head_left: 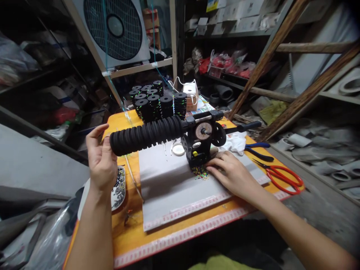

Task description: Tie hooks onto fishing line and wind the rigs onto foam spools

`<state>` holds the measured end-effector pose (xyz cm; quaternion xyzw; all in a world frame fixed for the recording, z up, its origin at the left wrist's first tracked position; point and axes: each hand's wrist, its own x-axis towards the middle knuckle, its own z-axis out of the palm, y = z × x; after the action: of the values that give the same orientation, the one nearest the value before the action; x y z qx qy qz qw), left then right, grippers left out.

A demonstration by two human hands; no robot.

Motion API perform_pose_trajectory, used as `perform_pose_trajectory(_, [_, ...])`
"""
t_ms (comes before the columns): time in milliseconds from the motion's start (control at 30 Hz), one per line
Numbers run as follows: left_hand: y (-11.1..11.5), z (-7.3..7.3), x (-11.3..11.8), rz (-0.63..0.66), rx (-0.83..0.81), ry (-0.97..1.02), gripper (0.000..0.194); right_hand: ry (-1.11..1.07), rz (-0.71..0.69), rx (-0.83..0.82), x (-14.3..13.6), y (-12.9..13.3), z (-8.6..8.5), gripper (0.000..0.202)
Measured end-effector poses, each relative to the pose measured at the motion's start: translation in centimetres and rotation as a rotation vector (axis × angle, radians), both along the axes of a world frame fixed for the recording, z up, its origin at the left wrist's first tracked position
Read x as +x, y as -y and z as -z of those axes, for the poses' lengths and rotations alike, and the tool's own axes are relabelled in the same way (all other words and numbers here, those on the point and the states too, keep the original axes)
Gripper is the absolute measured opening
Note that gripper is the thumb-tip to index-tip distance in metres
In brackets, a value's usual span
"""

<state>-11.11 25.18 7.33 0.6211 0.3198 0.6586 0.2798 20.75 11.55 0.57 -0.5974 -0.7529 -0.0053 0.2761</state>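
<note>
A long black ribbed roll (146, 135) juts out to the left from a black geared winding machine (202, 137) with a crank handle. My left hand (101, 159) is at the roll's left end, thumb against it and fingers apart. At the foot of the machine, my right hand (229, 170) reaches its fingertips to the base, beside a small pile of coloured bits (201, 173). What those fingertips may hold is hidden. The machine stands on a grey board (165, 198) on the orange table (123, 243).
Stacked black spools (153, 101) and a small box (190, 93) stand at the back. Blue-handled pliers (258, 152) and red scissors (284, 178) lie at the right. A white tray (124, 193) of small parts is at the left. Behind are a fan (115, 28) and a wooden ladder (261, 60).
</note>
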Motion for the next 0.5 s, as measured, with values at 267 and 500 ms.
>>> perform_pose_trajectory(267, [-0.3,0.4,0.5,-0.128,0.238,-0.035,0.031,-0.006,0.130,0.059,2.1,3.5,0.4,0.009])
perform_pose_trajectory(500, [0.3,0.3,1.0,-0.126,0.188,0.006,0.040,0.123,0.211,0.108,2.2,3.2,1.3,0.022])
